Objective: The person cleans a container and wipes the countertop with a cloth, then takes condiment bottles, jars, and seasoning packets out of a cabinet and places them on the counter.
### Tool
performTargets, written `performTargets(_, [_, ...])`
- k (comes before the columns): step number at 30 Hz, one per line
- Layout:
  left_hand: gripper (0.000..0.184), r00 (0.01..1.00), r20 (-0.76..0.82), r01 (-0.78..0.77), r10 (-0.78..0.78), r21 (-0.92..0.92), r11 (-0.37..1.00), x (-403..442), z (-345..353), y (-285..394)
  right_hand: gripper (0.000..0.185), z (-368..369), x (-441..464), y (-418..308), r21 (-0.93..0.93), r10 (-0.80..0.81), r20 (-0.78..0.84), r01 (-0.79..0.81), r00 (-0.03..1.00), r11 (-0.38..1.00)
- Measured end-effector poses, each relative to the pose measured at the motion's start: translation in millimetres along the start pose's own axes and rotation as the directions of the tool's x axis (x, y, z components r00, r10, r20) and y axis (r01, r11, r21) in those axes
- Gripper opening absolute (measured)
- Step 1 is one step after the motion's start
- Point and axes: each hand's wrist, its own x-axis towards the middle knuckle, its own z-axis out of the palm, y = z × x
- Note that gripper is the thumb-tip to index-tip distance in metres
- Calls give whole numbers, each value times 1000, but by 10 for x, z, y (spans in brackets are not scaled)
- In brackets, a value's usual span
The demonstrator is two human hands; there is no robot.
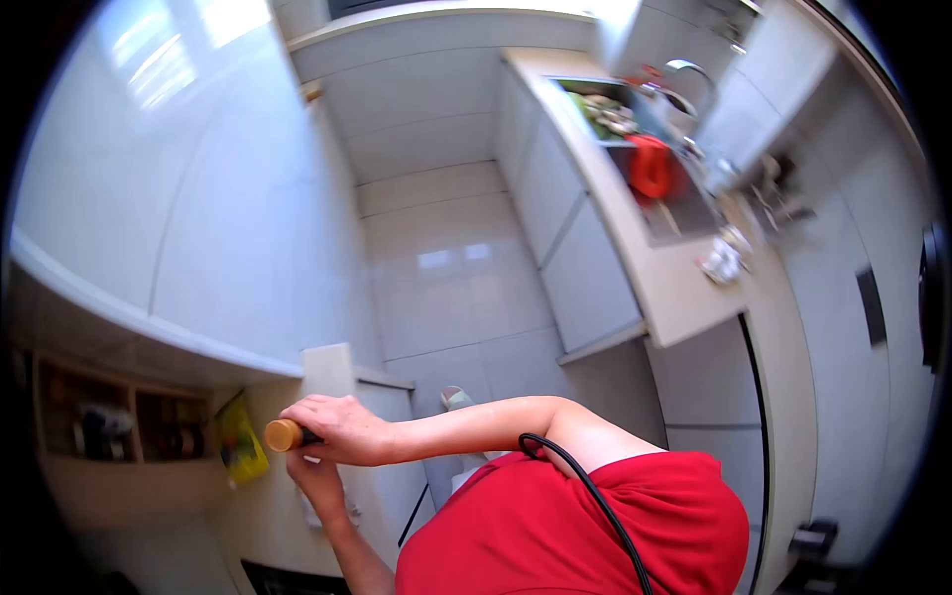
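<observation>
My right hand (347, 428) is wrapped round a dark bottle with an orange-brown cap (284, 434); the cap points to the left and most of the bottle is hidden by the fingers. Just below it is my left hand (319, 484), close under the bottle, its fingers partly hidden by the other hand. A yellow-green packet (241, 441) lies to the left of both hands, near the open shelf compartments.
Wooden shelf compartments (91, 412) with jars are at the lower left. A counter (684, 288) on the right bears a sink (669, 213) with a red item (650, 167) and produce. A tiled floor (436, 258) lies between the cabinets.
</observation>
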Motion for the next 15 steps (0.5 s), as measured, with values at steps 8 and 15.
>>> performTargets(8, [35, 797, 517, -207, 312, -252, 945, -623, 2237, 1480, 36, -2304, -1593, -181, -365, 140, -503, -356, 853, 860])
performTargets(15, [44, 459, 687, -303, 564, -475, 826, -1825, 4381, 3413, 45, -4626, -3375, -609, -355, 54, -818, -576, 573, 736])
